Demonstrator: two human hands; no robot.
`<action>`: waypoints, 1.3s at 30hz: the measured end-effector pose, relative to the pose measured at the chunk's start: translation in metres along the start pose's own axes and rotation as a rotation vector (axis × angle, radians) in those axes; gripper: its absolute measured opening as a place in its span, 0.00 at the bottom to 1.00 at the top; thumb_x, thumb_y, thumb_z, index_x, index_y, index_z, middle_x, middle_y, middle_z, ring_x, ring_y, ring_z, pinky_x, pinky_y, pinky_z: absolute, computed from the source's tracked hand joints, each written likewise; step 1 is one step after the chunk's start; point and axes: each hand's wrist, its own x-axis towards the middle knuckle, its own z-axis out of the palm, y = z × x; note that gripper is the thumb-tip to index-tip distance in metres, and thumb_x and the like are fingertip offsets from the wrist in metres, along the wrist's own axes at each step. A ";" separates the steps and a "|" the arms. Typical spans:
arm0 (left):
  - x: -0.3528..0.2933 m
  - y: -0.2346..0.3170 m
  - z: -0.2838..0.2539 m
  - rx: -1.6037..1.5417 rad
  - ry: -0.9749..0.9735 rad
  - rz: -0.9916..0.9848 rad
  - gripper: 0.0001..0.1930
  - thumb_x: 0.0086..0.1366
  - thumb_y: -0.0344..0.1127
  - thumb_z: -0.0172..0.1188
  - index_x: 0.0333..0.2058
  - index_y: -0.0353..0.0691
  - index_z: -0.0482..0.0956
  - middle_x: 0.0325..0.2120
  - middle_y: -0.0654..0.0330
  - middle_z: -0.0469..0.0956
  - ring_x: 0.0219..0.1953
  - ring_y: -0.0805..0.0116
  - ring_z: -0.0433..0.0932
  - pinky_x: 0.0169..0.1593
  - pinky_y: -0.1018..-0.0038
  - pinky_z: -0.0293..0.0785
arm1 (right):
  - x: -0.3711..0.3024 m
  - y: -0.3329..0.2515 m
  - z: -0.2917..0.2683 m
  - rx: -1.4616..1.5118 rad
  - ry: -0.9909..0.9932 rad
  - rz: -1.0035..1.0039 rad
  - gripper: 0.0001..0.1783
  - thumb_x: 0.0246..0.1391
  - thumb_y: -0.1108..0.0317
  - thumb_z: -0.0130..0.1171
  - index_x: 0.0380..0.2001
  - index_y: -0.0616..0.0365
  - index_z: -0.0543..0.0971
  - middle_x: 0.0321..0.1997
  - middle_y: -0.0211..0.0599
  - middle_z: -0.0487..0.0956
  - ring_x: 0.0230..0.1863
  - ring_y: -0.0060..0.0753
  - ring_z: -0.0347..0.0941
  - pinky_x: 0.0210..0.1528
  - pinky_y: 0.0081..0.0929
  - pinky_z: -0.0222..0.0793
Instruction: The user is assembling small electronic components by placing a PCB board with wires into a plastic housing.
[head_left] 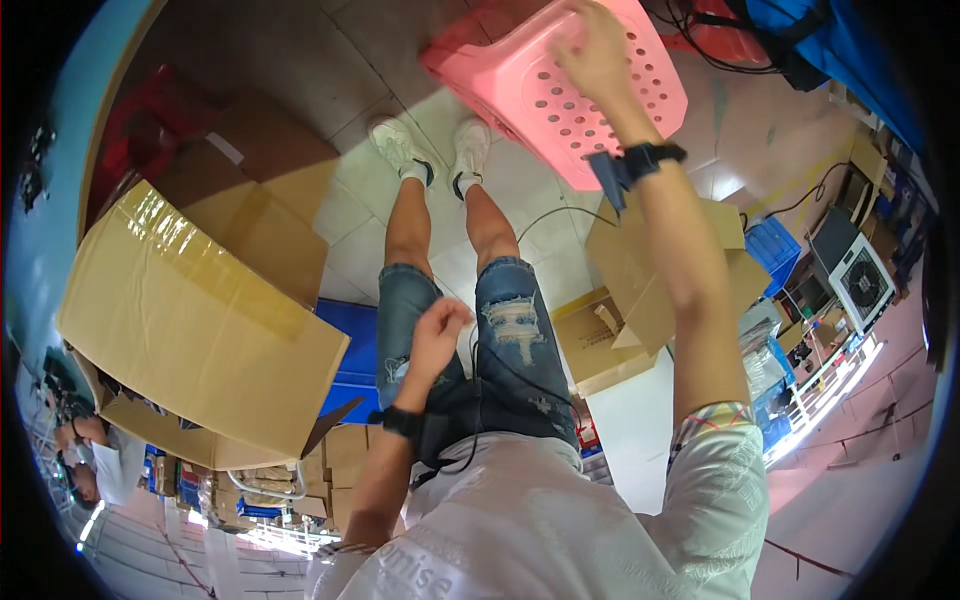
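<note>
A pink plastic stool (612, 100) with rows of round holes in its seat leans at the upper right, its legs pointing left. My right hand (597, 58) is on the seat near its far edge, thumb apart from the fingers. The fingertips reach the picture's upper edge, so the grip is only partly visible. My left hand (438, 328) hangs over my left thigh, fingers curled together with nothing visible in them. Dark bands circle both wrists, and a thin black cable (476, 400) runs down my front.
A large open cardboard box (205, 320) stands at my left, beside a blue bin (350, 350). Smaller open cartons (600, 350) lie at my right. Farther right are a blue crate (770, 250) and a white fan unit (862, 283). Another person (95, 460) shows at the lower left.
</note>
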 end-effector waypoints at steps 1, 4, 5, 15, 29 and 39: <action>0.020 0.007 0.001 0.162 0.049 0.139 0.06 0.63 0.31 0.50 0.35 0.35 0.74 0.28 0.56 0.79 0.31 0.71 0.78 0.37 0.75 0.73 | -0.016 0.011 -0.014 0.111 0.043 0.088 0.24 0.38 0.65 0.60 0.42 0.63 0.73 0.46 0.52 0.72 0.50 0.55 0.65 0.53 0.44 0.62; 0.112 0.089 0.031 0.179 0.189 0.433 0.09 0.60 0.33 0.53 0.36 0.35 0.74 0.28 0.50 0.78 0.33 0.52 0.78 0.38 0.67 0.72 | -0.090 0.060 -0.048 -0.016 0.173 0.670 0.32 0.38 0.56 0.66 0.44 0.68 0.73 0.45 0.54 0.73 0.48 0.53 0.68 0.51 0.42 0.65; 0.151 0.120 0.053 0.210 0.243 0.569 0.10 0.58 0.32 0.52 0.37 0.35 0.74 0.29 0.50 0.78 0.35 0.50 0.77 0.40 0.64 0.72 | -0.126 0.122 -0.059 -0.238 0.047 0.842 0.39 0.40 0.51 0.67 0.49 0.71 0.69 0.49 0.56 0.72 0.50 0.52 0.69 0.53 0.40 0.65; 0.259 0.178 0.060 0.775 0.313 0.713 0.37 0.54 0.41 0.59 0.58 0.31 0.54 0.56 0.40 0.59 0.57 0.46 0.61 0.59 0.58 0.58 | -0.157 0.058 -0.021 0.985 0.253 1.408 0.39 0.49 0.45 0.60 0.50 0.70 0.68 0.47 0.44 0.74 0.43 0.32 0.73 0.46 0.29 0.71; 0.146 0.057 0.031 -0.024 -0.107 0.184 0.18 0.58 0.32 0.52 0.46 0.29 0.68 0.28 0.47 0.78 0.34 0.56 0.78 0.39 0.70 0.73 | 0.017 -0.075 0.032 0.113 -0.134 0.100 0.37 0.41 0.53 0.61 0.56 0.55 0.66 0.58 0.44 0.67 0.62 0.45 0.57 0.62 0.40 0.50; 0.181 0.157 -0.055 0.642 0.909 0.353 0.42 0.47 0.31 0.59 0.61 0.34 0.48 0.56 0.41 0.56 0.60 0.43 0.55 0.60 0.59 0.56 | 0.017 -0.062 0.021 0.039 -0.300 0.052 0.42 0.42 0.57 0.60 0.62 0.52 0.58 0.66 0.43 0.56 0.67 0.50 0.48 0.67 0.43 0.44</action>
